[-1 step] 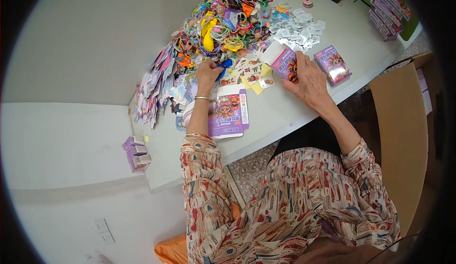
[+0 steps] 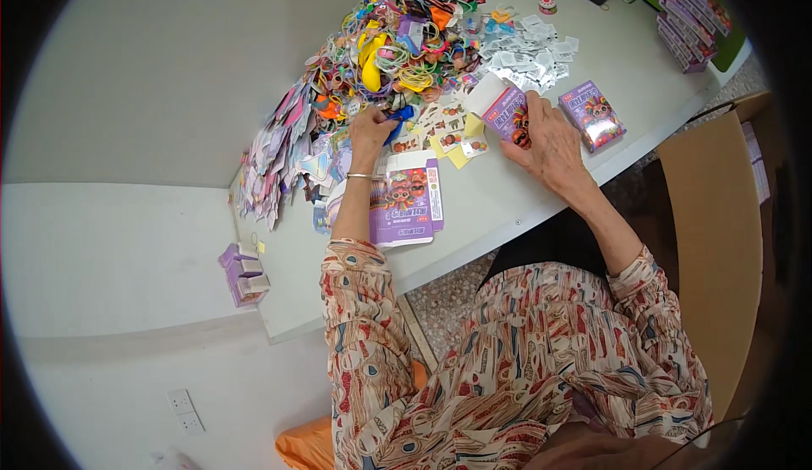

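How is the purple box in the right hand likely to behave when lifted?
The purple box is probably light, as it looks like thin card. The right hand could dent it, though its straight edges suggest some stiffness. Its protruding white flap would likely bend easily if bumped.
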A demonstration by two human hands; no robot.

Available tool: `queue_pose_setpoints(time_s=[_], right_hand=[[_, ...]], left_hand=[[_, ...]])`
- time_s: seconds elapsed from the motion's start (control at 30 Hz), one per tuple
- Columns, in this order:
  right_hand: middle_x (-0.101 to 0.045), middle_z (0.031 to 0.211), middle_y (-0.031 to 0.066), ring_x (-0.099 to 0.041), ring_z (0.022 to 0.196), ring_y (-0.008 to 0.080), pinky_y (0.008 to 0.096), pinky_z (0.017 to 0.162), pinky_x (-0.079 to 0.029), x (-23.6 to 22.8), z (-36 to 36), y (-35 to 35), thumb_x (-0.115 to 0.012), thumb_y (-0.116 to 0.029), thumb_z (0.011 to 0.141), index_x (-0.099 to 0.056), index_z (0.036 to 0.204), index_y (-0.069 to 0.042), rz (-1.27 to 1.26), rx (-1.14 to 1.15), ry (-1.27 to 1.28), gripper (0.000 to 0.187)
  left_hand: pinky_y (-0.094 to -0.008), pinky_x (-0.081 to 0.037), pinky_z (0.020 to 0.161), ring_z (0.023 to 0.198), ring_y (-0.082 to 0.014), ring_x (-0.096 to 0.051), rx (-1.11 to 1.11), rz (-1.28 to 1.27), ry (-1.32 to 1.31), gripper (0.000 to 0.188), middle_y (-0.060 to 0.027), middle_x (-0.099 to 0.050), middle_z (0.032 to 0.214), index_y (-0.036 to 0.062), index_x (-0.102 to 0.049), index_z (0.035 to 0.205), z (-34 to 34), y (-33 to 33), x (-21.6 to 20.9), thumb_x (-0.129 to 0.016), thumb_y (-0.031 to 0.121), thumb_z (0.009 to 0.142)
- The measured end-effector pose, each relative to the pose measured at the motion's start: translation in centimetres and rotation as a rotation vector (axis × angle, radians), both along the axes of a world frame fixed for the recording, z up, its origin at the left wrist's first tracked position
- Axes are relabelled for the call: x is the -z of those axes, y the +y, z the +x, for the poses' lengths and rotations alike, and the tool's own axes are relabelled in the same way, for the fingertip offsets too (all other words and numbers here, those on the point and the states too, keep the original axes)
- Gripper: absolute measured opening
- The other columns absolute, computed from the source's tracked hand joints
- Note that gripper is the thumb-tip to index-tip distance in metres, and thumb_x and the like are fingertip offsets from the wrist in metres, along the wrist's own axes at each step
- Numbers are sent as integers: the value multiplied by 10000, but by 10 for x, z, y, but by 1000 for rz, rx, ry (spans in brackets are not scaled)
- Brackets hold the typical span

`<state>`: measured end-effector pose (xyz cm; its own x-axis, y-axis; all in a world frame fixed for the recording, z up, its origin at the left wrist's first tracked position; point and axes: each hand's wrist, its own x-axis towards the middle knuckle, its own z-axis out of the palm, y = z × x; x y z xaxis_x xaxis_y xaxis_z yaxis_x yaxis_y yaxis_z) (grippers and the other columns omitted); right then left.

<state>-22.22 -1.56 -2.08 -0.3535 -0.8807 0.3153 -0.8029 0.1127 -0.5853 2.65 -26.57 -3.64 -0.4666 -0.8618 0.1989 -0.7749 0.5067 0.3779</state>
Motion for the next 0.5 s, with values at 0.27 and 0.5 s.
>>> queue_pose_setpoints(time_s=[0.27,0.5], right_hand=[[-569,941,199,-593,869,354,435,710,-490,0,0,1,-761,-289,699,-379,1217,29,-16,-27,5,718],[-546,995,186,-590,867,335,406,688,-521,-2,3,0,-760,-252,690,-373,1228,31,22,-40,88,721]], left_hand=[[-377,-469,615,652,-263,-613,-47,59,122,241,-113,-628,668,32,-664,733,9,11,-9,-753,247,672],[-252,-461,483,534,-104,-571,80,53,99,211,-57,-632,650,-23,-691,899,-27,71,-98,-714,149,778]])
